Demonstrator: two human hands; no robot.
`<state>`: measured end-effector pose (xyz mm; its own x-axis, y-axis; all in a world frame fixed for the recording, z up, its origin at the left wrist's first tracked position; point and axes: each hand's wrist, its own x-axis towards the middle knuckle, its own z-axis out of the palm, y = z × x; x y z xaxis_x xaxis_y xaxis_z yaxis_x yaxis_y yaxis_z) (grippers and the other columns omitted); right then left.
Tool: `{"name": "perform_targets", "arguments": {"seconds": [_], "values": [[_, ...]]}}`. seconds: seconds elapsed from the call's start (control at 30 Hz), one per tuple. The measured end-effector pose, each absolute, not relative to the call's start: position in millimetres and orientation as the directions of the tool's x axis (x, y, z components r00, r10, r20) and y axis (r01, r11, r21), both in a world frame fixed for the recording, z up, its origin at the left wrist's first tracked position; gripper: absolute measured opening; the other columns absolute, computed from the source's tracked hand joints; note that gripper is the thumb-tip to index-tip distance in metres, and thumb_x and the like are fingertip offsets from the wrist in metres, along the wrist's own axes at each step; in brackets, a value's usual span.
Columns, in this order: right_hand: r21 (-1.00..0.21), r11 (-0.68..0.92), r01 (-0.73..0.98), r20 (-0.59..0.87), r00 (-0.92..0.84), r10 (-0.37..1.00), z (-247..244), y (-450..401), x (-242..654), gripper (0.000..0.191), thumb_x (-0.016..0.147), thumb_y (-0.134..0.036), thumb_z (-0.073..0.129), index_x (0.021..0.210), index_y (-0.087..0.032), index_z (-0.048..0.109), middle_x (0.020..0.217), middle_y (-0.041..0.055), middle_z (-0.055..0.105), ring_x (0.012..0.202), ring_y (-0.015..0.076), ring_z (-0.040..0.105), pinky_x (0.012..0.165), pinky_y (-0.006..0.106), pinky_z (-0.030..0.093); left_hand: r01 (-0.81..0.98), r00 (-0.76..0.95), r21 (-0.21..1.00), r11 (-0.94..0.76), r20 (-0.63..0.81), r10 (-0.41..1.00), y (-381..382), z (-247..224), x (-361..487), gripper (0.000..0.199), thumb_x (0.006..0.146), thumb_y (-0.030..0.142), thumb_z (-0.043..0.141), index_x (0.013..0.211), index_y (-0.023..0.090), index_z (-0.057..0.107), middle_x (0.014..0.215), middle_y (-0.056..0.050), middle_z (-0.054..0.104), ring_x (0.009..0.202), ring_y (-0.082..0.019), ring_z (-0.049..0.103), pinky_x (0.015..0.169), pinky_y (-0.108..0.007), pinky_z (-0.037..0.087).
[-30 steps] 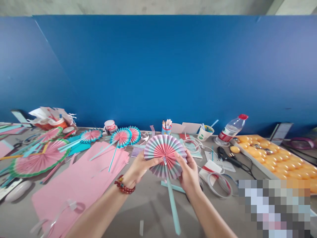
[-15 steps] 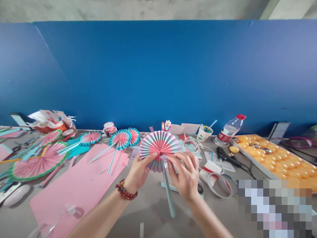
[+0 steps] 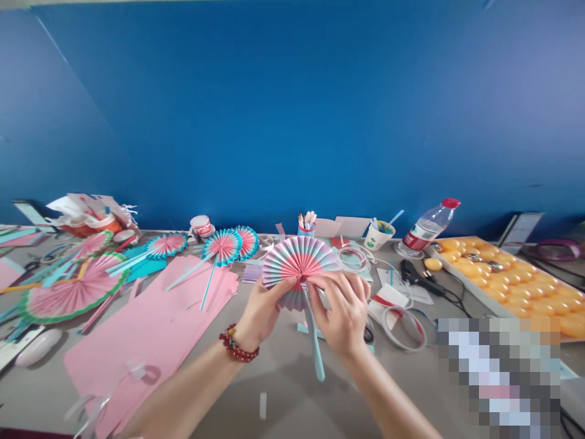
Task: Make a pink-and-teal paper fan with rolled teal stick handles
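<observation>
In the middle of the head view I hold a pleated paper fan (image 3: 301, 253), pink at its centre and pale toward the rim. A light blue stick handle (image 3: 315, 350) hangs down from it. My left hand (image 3: 259, 308), with a red beaded bracelet at the wrist, is closed on the fan's left side, thumb near the centre. My right hand (image 3: 342, 311) pinches at the centre from the right, its fingertips close to the left thumb. Whatever lies between the right fingertips is hidden.
Pink paper sheets (image 3: 150, 347) and finished-looking fans (image 3: 222, 247) lie to the left. Rolls of tape (image 3: 404, 329), a paper cup (image 3: 378, 235), a water bottle (image 3: 427, 228) and a tray of orange balls (image 3: 507, 280) are on the right. A blue partition (image 3: 292, 110) stands behind.
The view has tipped slightly downward. My right fingertips have drawn in toward the fan's centre, and the small purple piece seen beside them earlier is now out of sight.
</observation>
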<state>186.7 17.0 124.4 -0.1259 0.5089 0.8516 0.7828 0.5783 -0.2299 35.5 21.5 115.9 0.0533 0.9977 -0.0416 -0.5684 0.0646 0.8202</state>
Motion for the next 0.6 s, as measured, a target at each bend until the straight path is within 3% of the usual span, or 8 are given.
{"name": "perform_targets", "arguments": {"seconds": [0.23, 0.6], "values": [[-0.298, 0.523, 0.798, 0.785, -0.107, 0.610, 124.9, 13.1, 184.4, 0.009, 0.088, -0.028, 0.060, 0.094, -0.023, 0.064, 0.096, 0.0046, 0.067, 0.090, 0.0236, 0.055, 0.086, 0.039, 0.035, -0.622, 0.063, 0.777, 0.096, -0.073, 0.995, 20.1, 113.2, 38.2, 0.022, 0.072, 0.027, 0.083, 0.088, 0.015, 0.073, 0.086, -0.005, 0.073, 0.073, -0.014, 0.066, 0.065, -0.024, 0.051], [-0.265, 0.471, 0.842, 0.783, -0.097, 0.614, 121.1, 14.4, 183.6, 0.008, 0.085, -0.026, 0.060, 0.092, -0.023, 0.062, 0.097, 0.0050, 0.065, 0.091, 0.0256, 0.054, 0.088, 0.042, 0.036, -0.660, 0.050, 0.743, 0.108, -0.100, 0.994, 16.4, 110.0, 44.3, 0.022, 0.071, 0.024, 0.084, 0.089, 0.015, 0.074, 0.089, -0.005, 0.074, 0.075, -0.014, 0.067, 0.064, -0.022, 0.052]]}}
